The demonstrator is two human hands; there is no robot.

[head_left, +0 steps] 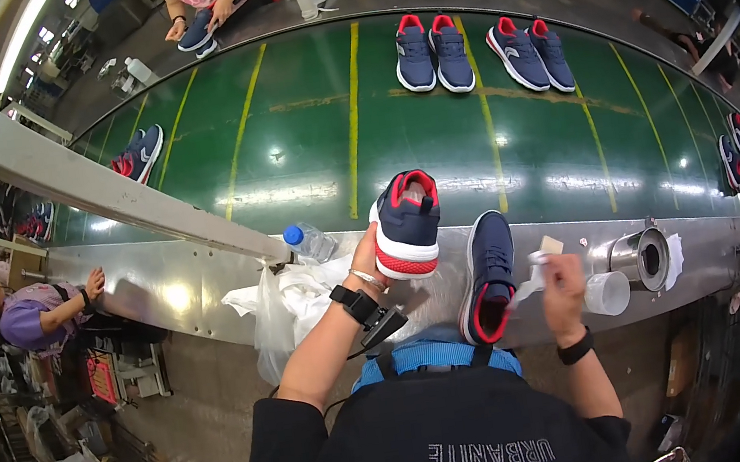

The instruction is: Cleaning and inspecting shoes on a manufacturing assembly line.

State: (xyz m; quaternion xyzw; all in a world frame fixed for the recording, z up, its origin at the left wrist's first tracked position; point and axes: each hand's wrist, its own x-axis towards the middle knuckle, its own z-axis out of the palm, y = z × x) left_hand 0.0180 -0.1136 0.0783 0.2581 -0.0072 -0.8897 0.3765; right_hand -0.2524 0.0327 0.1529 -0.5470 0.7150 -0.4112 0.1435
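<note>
A navy sneaker with red lining and a white and red sole is gripped in my left hand, its heel turned toward me. My fingers close around its left side, above the metal ledge. Its mate, another navy sneaker, lies on the ledge to the right with the toe pointing away. My right hand is closed just right of that shoe's opening, on a thin white cloth that is partly blurred. A small beige block shows just beyond this hand.
A green conveyor belt carries several navy sneakers. On the ledge are a blue-capped bottle, white cloths, a translucent tub and a metal can. A white beam crosses at left. Co-workers sit across and left.
</note>
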